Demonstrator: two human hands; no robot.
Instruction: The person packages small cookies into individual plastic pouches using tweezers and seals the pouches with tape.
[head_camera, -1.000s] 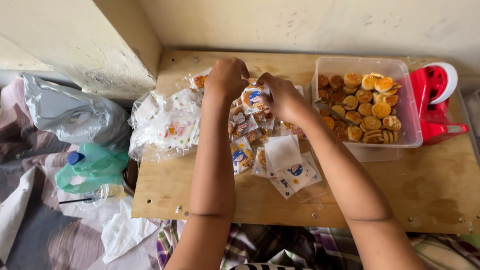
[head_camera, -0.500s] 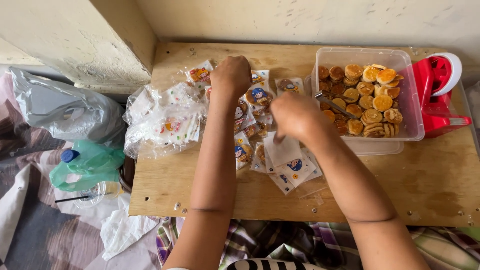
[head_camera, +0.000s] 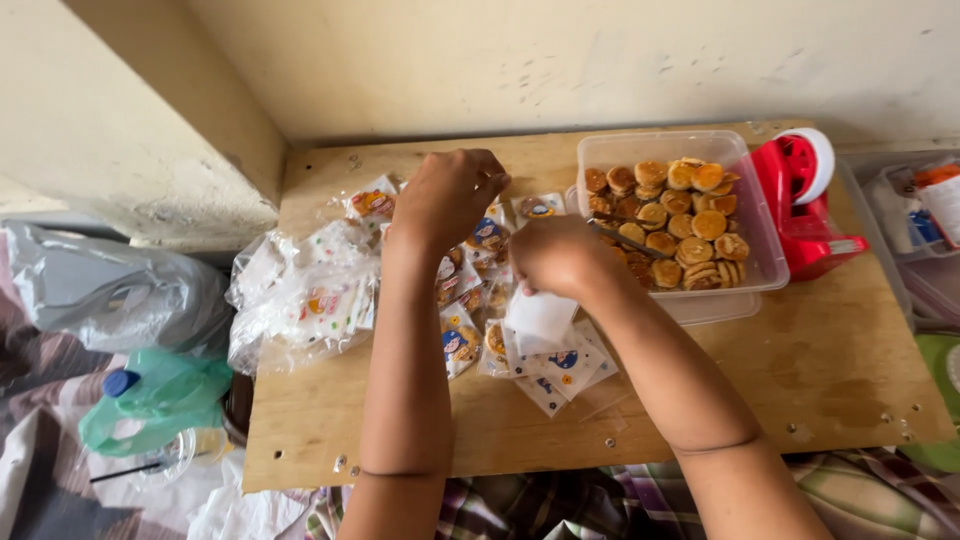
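Observation:
My left hand (head_camera: 450, 195) hovers with curled fingers over a pile of small filled snack packets (head_camera: 480, 250) at the back middle of the wooden board (head_camera: 800, 370). What it grips is hidden. To its right and a little closer to me, my right hand (head_camera: 560, 255) is closed on a small clear empty bag (head_camera: 540, 318) that hangs below the fingers. More printed empty bags (head_camera: 560, 370) lie flat under it. A clear plastic tub (head_camera: 755, 255) of small round golden cookies (head_camera: 690, 215) stands just right of my right hand.
A red tape dispenser (head_camera: 805, 200) stands right of the tub. A crumpled clear bag of printed packets (head_camera: 300, 295) lies on the board's left. Off the left edge are a grey plastic bag (head_camera: 110, 295) and a green bag (head_camera: 160, 400). A wall runs behind.
My right hand has drawn back from the packet pile toward me and now holds a small clear bag. My left hand stays over the pile.

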